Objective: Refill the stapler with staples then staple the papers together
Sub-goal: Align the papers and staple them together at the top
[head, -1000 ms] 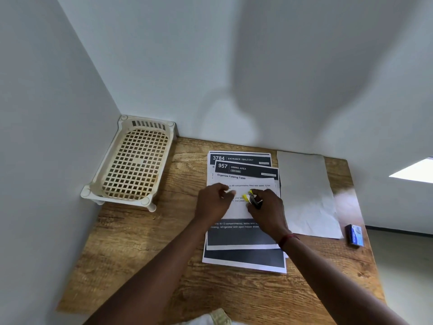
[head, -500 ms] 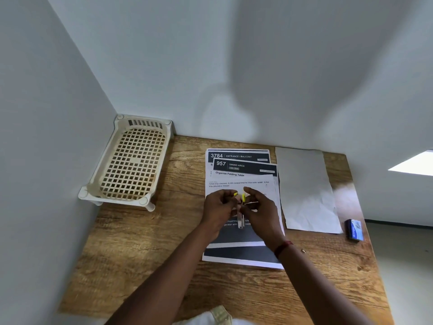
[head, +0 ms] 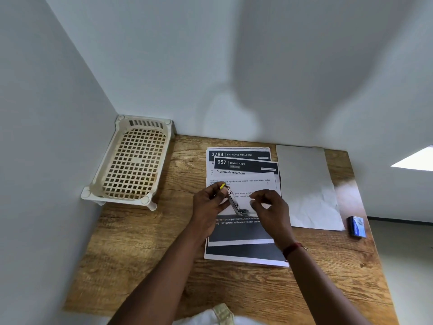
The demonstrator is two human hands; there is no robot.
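A small stapler (head: 233, 200) with a silver metal body and a yellow tip is held above the printed papers (head: 243, 170) in the middle of the wooden table (head: 145, 249). My left hand (head: 208, 205) grips its yellow end. My right hand (head: 269, 205) hovers just right of the stapler's lower end with curled fingers; whether it holds anything I cannot tell. The papers are overlapping printed sheets with dark headers. A small blue staple box (head: 357, 226) lies near the table's right edge.
A cream plastic lattice tray (head: 131, 160) stands in the back left corner against the walls. A blank white sheet (head: 307, 184) lies right of the printed papers. The table ends at the right, with floor beyond.
The stapler went from my right hand, low on the papers, into my left hand. It now hangs tilted, and my right hand has drawn slightly away to the right.
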